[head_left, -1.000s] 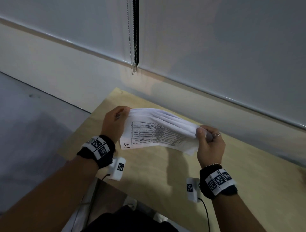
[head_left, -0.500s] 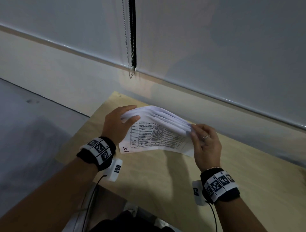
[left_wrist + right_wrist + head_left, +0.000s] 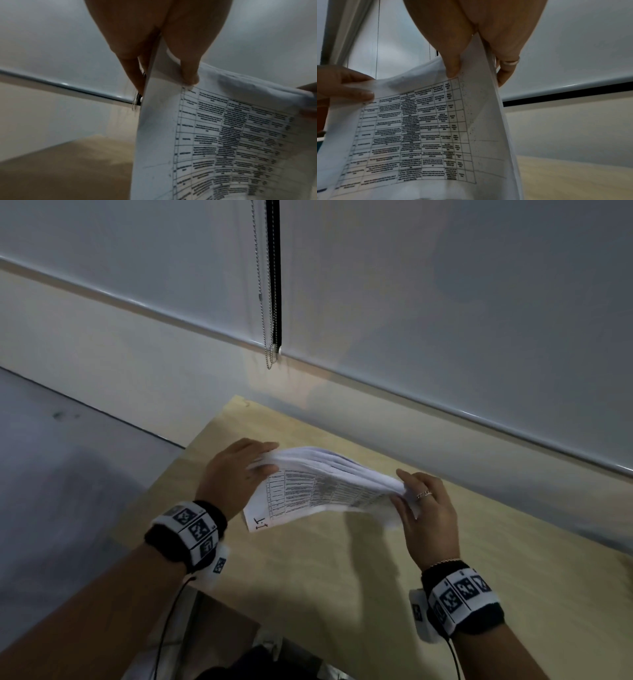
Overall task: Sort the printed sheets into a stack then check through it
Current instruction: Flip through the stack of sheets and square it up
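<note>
Right hand (image 3: 428, 508) shifted from flat on the stack edge to pinching it, left hand (image 3: 233, 474) pinching the opposite end, paper stack (image 3: 322, 484) bowed above table (image 3: 445, 594).

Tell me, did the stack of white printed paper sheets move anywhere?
No. The stack of white printed paper sheets is held in the same spot below the hanging metal bead chain, over the pale wooden table, between the left hand and right hand.

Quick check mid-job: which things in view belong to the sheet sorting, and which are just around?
In the job: stack of printed sheets, left hand and right hand gripping its ends.
Just around: wooden table, blind's bead chain, wrist bands.
</note>
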{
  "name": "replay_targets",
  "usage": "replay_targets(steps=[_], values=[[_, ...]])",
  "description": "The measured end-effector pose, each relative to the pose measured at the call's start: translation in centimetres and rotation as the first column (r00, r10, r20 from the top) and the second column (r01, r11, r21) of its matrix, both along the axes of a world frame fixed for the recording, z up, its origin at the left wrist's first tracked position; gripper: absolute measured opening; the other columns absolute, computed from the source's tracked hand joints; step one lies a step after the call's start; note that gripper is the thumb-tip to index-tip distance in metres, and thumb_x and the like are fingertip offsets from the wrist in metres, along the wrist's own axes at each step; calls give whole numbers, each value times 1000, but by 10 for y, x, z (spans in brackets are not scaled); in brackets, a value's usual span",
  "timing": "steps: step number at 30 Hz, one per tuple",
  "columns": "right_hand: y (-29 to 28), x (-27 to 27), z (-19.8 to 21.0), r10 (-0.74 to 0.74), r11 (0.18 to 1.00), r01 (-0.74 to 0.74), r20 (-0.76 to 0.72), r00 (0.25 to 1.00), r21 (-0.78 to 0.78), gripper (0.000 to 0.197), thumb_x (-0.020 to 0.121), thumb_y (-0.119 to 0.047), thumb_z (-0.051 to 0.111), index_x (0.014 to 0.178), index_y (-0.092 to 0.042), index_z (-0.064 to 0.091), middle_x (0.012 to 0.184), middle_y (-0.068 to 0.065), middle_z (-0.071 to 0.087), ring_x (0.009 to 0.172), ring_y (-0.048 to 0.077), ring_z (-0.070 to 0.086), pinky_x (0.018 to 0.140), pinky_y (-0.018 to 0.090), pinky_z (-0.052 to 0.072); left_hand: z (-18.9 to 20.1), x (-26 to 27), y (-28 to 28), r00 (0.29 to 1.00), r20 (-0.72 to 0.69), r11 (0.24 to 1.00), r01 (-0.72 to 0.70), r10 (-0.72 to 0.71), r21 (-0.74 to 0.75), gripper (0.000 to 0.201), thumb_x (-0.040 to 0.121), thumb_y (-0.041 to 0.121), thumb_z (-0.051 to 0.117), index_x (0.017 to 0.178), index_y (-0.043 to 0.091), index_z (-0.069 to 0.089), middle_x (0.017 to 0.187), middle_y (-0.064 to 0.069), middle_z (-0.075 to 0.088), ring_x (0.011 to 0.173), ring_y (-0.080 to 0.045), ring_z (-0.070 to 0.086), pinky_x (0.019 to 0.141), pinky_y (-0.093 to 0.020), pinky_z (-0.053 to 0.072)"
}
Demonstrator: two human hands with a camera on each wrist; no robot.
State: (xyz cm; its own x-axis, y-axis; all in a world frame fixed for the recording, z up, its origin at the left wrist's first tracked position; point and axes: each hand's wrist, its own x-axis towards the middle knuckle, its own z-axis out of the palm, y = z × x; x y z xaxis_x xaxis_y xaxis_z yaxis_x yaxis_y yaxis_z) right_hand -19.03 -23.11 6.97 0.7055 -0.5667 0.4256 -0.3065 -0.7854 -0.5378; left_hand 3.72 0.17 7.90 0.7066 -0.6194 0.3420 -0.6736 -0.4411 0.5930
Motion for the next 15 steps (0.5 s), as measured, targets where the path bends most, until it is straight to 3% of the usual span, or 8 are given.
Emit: replay_targets(steps=[3, 6, 8, 10, 11, 13, 15], values=[[0, 2, 5, -15, 1000, 15, 45, 999, 5, 12, 85, -1, 70, 96, -7, 69, 94, 2, 60, 84, 18, 57, 77, 11, 33, 14, 1, -5, 999, 15, 962, -40, 38, 271, 58, 85, 39, 70, 139, 32, 51, 117, 0, 68, 106, -27, 62, 90, -42, 50], [1, 3, 14, -38, 999, 37, -9, 999, -12, 9, 86, 1, 68, 87, -8, 68, 83, -3, 58, 77, 29, 62, 70, 13, 29, 34, -5, -24, 979, 200, 834, -80, -37, 546, 73, 76, 56, 69, 140, 38, 40, 123, 6, 66, 111, -24, 60, 100, -50, 39], [1, 7, 23, 9, 998, -10, -25, 1000, -64, 6, 88, -4, 65, 87, -8, 69, 83, 2, 64, 77, 29, 62, 69, 15, 30, 44, -15, -46, 952, 270, 797, -52, -142, 602, 81, 71, 62, 71, 141, 38, 38, 129, 8, 62, 117, -22, 58, 106, -60, 30], [3, 12, 38, 89, 987, -91, -20, 996, -136, 12, 89, -14, 59, 89, -9, 70, 87, 5, 67, 79, 27, 62, 71, 22, 39, 51, -28, -69, 937, 251, 778, 35, -245, 628, 72, 75, 59, 70, 138, 38, 41, 133, 10, 58, 123, -20, 54, 108, -63, 25], [5, 15, 46, 127, 977, -127, -11, 992, -174, 15, 89, -16, 57, 89, -9, 70, 89, 5, 68, 81, 28, 62, 73, 28, 45, 55, -35, -78, 931, 228, 761, 77, -287, 645, 57, 82, 53, 67, 133, 36, 47, 128, 8, 61, 120, -21, 56, 107, -59, 30], [6, 21, 61, 150, 966, -133, 63, 987, -222, 11, 88, -13, 60, 94, -10, 70, 93, 7, 68, 84, 29, 63, 75, 38, 52, 62, -40, -86, 923, 229, 780, 109, -309, 616, 27, 92, 39, 58, 117, 30, 56, 105, -1, 70, 98, -28, 65, 86, -42, 48], [5, 21, 68, 55, 989, -23, 215, 975, -149, 28, 85, -6, 69, 111, -14, 62, 112, 6, 63, 101, 29, 61, 87, 46, 51, 66, -37, -82, 954, 191, 862, 110, -231, 494, 17, 94, 39, 55, 106, 29, 61, 85, -6, 69, 79, -33, 65, 65, -35, 47]])
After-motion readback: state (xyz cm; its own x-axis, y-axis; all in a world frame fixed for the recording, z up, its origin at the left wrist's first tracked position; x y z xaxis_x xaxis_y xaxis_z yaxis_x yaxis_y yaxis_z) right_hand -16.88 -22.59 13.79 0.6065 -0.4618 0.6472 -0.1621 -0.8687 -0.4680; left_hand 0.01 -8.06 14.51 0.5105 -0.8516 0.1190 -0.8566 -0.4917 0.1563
